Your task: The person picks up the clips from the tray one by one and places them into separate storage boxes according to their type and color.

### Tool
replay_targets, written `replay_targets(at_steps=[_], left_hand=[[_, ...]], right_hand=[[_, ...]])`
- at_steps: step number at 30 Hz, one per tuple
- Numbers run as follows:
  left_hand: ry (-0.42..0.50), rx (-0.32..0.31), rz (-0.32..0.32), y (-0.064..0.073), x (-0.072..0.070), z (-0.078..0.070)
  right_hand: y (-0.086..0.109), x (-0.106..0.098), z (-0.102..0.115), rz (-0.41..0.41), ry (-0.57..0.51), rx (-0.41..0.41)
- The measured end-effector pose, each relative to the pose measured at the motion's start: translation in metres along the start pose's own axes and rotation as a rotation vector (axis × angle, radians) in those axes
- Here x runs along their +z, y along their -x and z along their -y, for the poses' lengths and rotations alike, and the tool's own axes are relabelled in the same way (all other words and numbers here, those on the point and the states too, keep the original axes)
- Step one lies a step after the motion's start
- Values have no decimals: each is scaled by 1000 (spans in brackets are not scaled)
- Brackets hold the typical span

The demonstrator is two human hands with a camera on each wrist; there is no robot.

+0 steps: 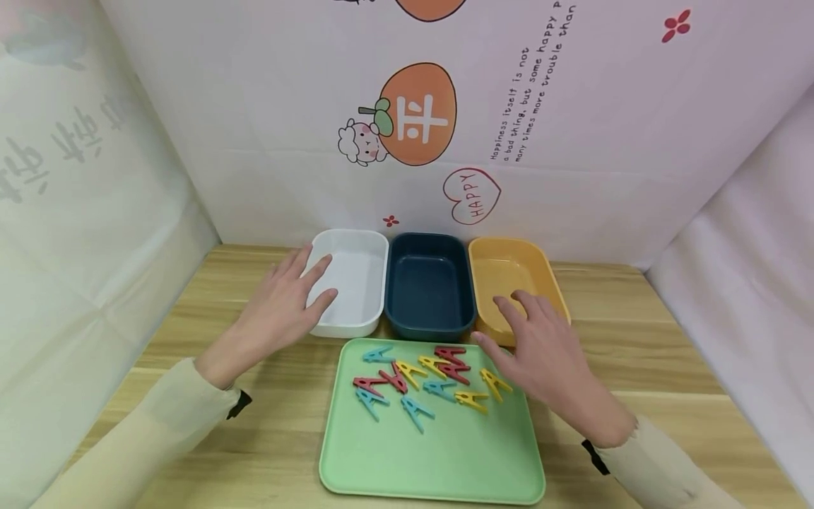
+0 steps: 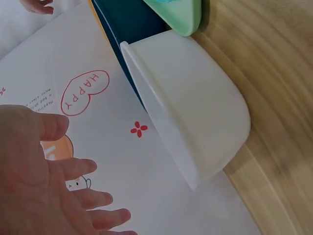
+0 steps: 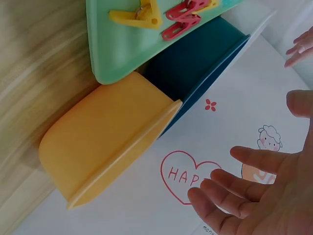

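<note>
On the green tray (image 1: 432, 463), clustered clothespins (image 1: 437, 387) could snag neighbours if lifted; left hand (image 1: 280, 300) and right hand (image 1: 545, 353), fingers apart, grip nothing.

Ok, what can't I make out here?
Head: left rim of the white bin, partly behind the left hand.
Head: near end of the yellow bin, partly behind the right hand.
Left wrist: most of the green tray, beyond the top edge.
Right wrist: end of a yellow clothespin, cut by the top edge.
</note>
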State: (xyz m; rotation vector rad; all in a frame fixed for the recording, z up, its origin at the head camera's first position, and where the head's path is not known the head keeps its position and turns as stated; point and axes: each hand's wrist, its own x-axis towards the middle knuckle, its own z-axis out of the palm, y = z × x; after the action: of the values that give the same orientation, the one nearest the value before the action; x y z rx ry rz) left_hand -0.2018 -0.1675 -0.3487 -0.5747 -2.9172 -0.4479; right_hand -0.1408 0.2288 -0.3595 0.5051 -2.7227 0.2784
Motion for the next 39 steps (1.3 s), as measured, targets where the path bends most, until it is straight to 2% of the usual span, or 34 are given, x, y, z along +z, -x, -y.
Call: replay_targets(at_steps=[7, 12, 17, 25, 34, 39], left_hand=[[60, 3, -1, 11, 5, 10], [107, -31, 14, 20, 7, 17], [152, -38, 39, 25, 7, 21], [190, -51, 31, 33, 14, 31], [271, -47, -8, 33, 23, 42], [305, -47, -19, 34, 27, 46]], right_hand=[[12, 2, 5, 57, -3, 16], [18, 2, 10, 111, -47, 25], [24, 4, 13, 172, -66, 28], [34, 12, 14, 175, -106, 23], [44, 20, 9, 178, -104, -13], [50, 24, 8, 199, -133, -4]])
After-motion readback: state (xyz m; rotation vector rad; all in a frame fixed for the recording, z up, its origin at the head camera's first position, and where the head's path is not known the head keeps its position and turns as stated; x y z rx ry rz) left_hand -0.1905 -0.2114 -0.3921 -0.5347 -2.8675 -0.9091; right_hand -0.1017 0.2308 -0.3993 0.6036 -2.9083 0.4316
